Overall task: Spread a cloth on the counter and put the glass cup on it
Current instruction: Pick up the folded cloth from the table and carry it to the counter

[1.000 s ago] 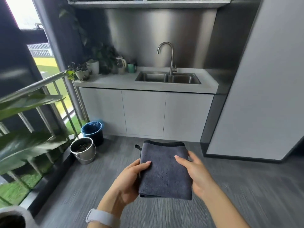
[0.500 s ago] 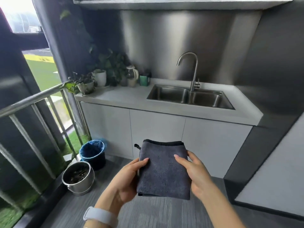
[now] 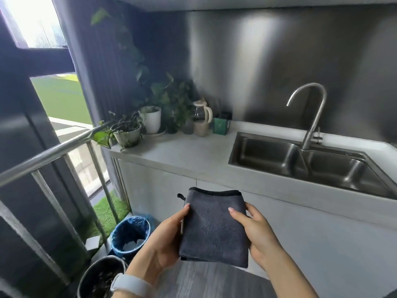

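Both the left hand and right hand grip the folded dark-grey microfibre cloth, not yet spread; next, unfold it on the pale grey bench.

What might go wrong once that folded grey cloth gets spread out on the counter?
1. The bare counter ends at the sink; a cloth opened too far right might sag into the basin.
2. Spread too far back, it may knock the plant pots or the clear jug.
3. Both hands, left and right, hold the cloth, so none is free for a cup.
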{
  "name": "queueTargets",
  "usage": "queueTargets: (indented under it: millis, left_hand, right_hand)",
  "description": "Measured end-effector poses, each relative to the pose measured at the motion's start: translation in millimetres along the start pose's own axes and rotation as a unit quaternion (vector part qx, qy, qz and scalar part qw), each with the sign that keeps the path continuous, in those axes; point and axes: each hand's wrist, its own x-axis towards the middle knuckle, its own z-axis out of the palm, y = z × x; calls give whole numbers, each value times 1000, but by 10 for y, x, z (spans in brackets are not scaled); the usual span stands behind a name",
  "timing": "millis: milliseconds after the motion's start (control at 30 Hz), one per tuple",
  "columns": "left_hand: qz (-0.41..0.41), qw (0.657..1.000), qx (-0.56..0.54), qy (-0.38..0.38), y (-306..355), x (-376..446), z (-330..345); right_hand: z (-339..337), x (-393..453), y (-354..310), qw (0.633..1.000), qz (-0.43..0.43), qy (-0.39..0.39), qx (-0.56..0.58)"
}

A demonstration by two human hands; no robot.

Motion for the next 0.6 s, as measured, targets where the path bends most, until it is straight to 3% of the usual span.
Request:
queueTargets:
  millis: [600]
  left_hand:
    - [2, 998, -12, 69, 1842, 2949, -830]
  right_hand:
    - [1098, 3559, -335, 999, 20, -20, -23]
